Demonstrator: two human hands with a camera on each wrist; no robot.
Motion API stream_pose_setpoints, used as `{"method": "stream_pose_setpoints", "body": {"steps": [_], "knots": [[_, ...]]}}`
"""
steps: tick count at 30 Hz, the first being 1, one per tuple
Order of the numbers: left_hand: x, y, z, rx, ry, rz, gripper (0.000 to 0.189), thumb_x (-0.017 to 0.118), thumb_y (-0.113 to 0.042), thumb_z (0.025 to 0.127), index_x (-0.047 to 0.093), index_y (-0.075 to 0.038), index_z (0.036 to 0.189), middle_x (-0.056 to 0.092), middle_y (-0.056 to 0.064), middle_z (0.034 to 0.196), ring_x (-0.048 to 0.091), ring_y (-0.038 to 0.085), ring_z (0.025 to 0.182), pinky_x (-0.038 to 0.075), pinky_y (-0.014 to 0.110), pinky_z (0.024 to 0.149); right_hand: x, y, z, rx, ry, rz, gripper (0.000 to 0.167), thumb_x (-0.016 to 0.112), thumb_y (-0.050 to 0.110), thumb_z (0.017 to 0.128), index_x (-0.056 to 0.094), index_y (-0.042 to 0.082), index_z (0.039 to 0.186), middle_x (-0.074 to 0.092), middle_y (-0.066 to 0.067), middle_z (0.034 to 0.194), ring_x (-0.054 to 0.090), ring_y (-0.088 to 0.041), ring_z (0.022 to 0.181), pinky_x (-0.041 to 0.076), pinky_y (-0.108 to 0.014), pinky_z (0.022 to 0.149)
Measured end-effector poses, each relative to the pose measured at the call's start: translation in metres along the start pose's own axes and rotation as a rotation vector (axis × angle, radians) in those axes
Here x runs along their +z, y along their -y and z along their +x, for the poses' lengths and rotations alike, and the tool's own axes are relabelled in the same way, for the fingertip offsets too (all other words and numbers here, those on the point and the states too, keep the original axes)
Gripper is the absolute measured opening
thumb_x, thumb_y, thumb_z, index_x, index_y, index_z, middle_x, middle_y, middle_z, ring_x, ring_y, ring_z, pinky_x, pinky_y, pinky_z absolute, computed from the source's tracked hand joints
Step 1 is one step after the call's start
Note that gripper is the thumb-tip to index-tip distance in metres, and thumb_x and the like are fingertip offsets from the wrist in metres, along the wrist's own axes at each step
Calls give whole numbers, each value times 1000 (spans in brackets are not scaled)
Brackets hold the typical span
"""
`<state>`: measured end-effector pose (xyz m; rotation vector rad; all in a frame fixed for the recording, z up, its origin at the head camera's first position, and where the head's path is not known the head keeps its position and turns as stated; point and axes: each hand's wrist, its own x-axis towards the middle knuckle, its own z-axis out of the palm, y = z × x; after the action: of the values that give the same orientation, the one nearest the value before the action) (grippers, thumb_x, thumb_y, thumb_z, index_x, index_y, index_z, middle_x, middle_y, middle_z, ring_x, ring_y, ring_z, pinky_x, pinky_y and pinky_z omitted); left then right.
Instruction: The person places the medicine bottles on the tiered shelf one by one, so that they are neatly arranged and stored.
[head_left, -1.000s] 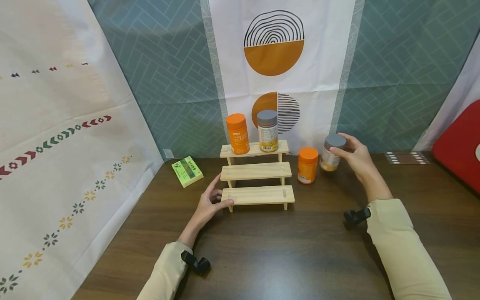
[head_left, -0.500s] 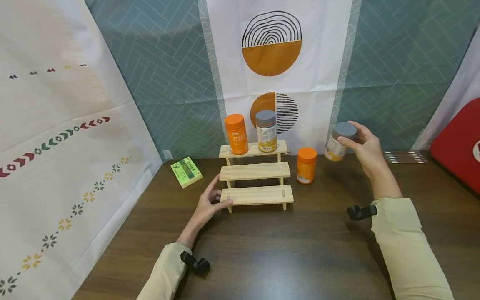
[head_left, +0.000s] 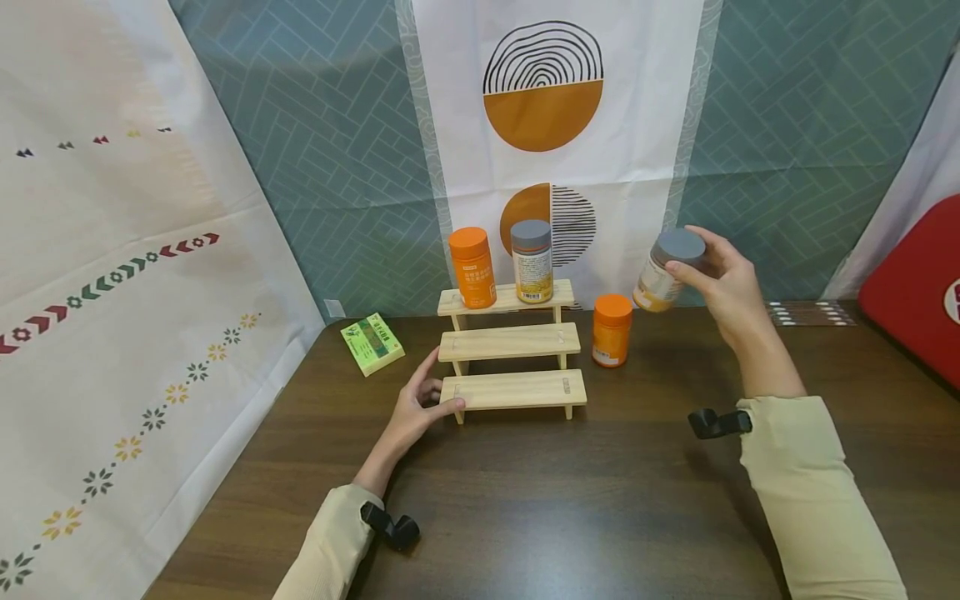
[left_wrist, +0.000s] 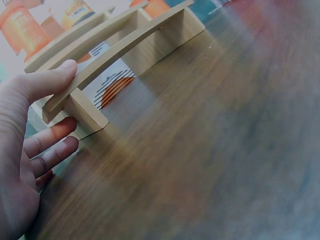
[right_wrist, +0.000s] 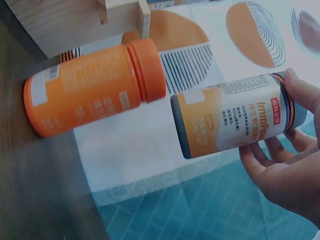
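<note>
Vs 1.0 s ago, see grey-lidded jar (head_left: pixel 660 279) raised noticeably; back then held low, just R of orange jar (head_left: pixel 612 331). Vs 0.5 s ago, brought higher still, swung a touch back L & tipped further, w/ lid leaning R & base pointing down-L. Now held in air above back of table (head_left: pixel 525 500), up & R of orange jar, apart from it in R wrist view. Gripped at lid end by R hand (head_left: pixel 726 283), w/ thumb on near side & fingers curled round far side. Reached well fwd w/ R arm, bent at wrist toward L. For L hand (head_left: pixel 411 412), can't spot any real change: same place, at L end of wooden stand (head_left: pixel 510 341). Clasped there onto bottom step (head_left: pixel 517 389), w/ thumb laid over its edge & fingers bent in round the side; can't tell exactly which fingertips touch wood. Angled in from lower L w/ L forearm. Also unchanged: on top step, other orange jar (head_left: pixel 473 271) & second grey-lidded jar (head_left: pixel 533 267), both upright, side by side; L of stand, green box (head_left: pixel 372 343), lying flat.
</note>
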<state>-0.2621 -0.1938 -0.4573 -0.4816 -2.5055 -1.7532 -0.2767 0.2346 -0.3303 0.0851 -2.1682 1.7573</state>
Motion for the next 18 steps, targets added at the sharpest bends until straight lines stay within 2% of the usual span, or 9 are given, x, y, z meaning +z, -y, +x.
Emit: {"method": "stream_pose_setpoints", "body": {"steps": [3,8,13,18], "knots": [[0,1,0,3,1,4,89,74,-7,85,23,-21,157,69,24,101,61,11,85,45,27,84,5,5,-4,-46,14,56,60,69,20,91,45,18,146,55,21,116,52,1,99,39,-11,83],[0,1,0,6,-1,3,88,74,-7,85,23,-21,157,69,24,102,61,12,85,45,27,84,12,12,-7,-76,47,51,58,68,19,92,47,22,145,55,21,115,53,-1,102,41,-20,93],[1,2,0,-1,-2,0,89,74,-7,85,24,-21,156,69,24,102,60,11,85,44,27,84,19,15,-8,-71,55,-9,58,66,23,93,44,23,147,53,22,117,52,0,105,40,-30,99],[1,1,0,1,-1,0,90,74,-6,85,23,-20,157,69,24,102,60,11,85,44,29,84,25,17,-10,-65,64,-25,59,66,26,94,42,24,148,53,15,124,51,-1,108,39,-41,105]]}}
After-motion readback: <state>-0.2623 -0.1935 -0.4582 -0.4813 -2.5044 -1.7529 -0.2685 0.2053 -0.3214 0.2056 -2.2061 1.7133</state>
